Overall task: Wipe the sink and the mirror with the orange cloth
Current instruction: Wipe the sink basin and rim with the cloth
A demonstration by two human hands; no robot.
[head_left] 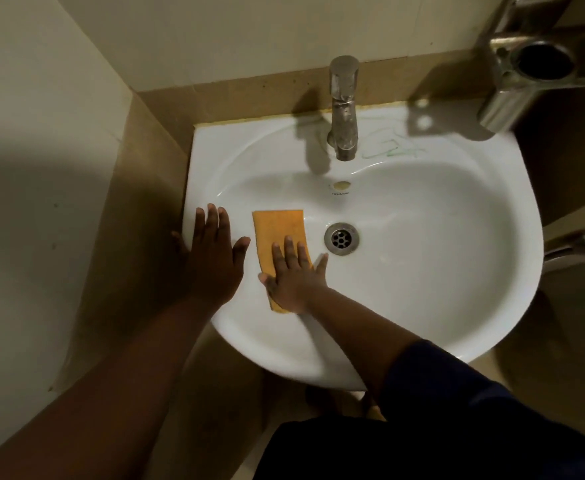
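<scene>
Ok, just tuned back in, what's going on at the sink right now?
A person is wiping the white sink. The right hand presses flat on the orange cloth, which lies inside the basin just left of the drain. The left hand rests open on the sink's left rim. Green scribble marks show on the ledge beside the faucet. No mirror is in view.

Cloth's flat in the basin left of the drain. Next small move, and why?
Probably slide the right hand, pressing flat on the orange cloth, across toward the drain: the sink beyond it looks unwiped, and the left hand braces the rim.
</scene>
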